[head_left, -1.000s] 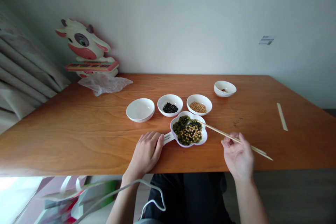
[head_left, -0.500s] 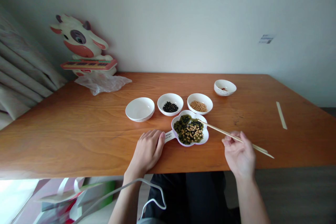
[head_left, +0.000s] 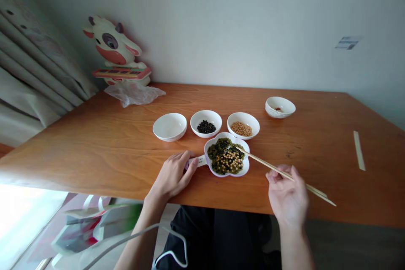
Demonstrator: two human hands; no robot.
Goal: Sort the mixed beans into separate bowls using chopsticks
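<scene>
My left hand (head_left: 174, 174) is closed round the handle of a white flower-shaped dish (head_left: 246, 168) with a lilac rim. Its thumb and fingers pinch the handle, which bears a printed label. Dark green and black beans lie in the dish, with tan beans scattered among them. My right hand (head_left: 288, 196) grips a pair of wooden chopsticks (head_left: 265, 163), palm turned up. Their tips are at the beans near the dish's upper right. Just behind stand a bowl of black beans (head_left: 206, 126) and a bowl of tan beans (head_left: 241, 129).
A white bowl (head_left: 170, 125) sits left of the black beans. Another bowl (head_left: 280, 106) at the back right holds a few reddish pieces. A paper strip (head_left: 359, 150) lies far right. Behind left are a cow toy keyboard (head_left: 123, 71) and a clear plastic bag (head_left: 134, 94).
The view has turned slightly, shifting the background rightward. My left hand sits a little farther back on the handle, showing more of it. The chopsticks remain at the dish.
</scene>
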